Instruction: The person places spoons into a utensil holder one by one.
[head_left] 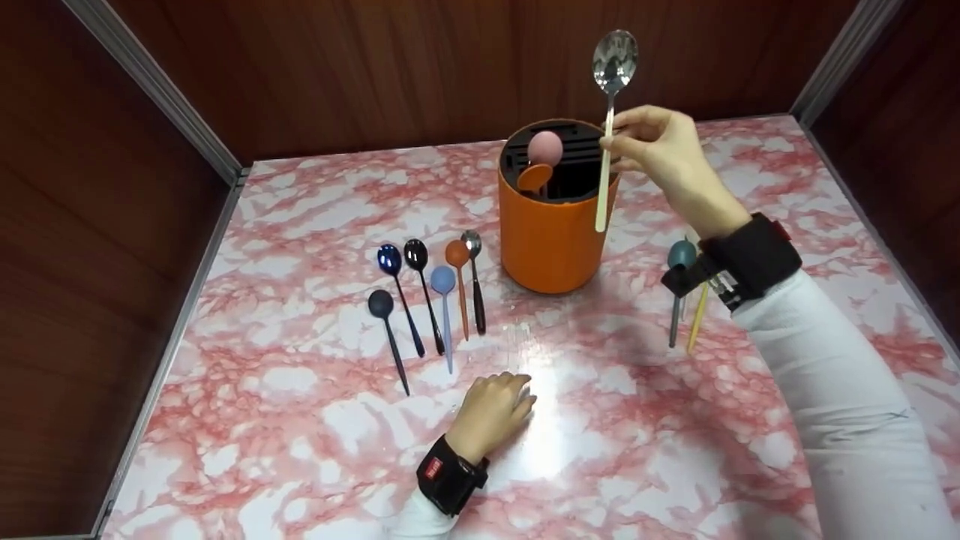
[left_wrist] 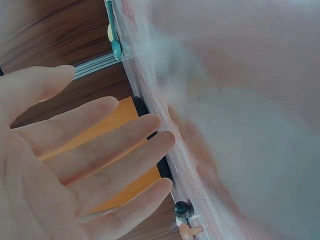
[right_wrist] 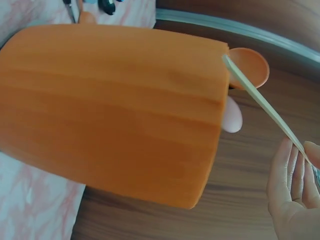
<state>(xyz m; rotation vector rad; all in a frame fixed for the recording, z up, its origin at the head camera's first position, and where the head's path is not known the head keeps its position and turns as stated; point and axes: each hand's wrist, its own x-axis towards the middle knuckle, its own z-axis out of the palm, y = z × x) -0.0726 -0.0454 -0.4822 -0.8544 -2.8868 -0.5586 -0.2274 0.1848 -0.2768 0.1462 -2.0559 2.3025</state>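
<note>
Right hand (head_left: 667, 154), upper right of centre: thumb and fingers pinch a spoon (head_left: 608, 118) by its pale handle. Spoon is near upright in the head view, silver bowl at the top of the frame above the grip, the handle's lower end hanging below it. Grip falls partway along the handle, between the two ends. In the right wrist view, hand at lower right, handle slanting up and left from the fingers; its end appears against the rim edge of the orange pot (head_left: 553, 244). Contact between the two: cannot tell.

Pot stands on the table (head_left: 300, 420), just right of centre, upper half of the frame. A pink spoon (head_left: 545, 148) and an orange spoon (head_left: 535, 178) stick out of its slotted top, left of the held handle.

Left hand (head_left: 491, 412), lower centre, low over the table; whether it touches, cannot tell. Left wrist view shows its fingers extended and spread, grip relaxed.

Nearest to it, left of centre: a loose row of six spoons, among them a light blue spoon (head_left: 443, 279) and a blue spoon (head_left: 389, 259). Right of centre, a teal spoon (head_left: 682, 255) and a yellow handle (head_left: 699, 319), partly hidden behind the right wrist strap (head_left: 750, 259).
</note>
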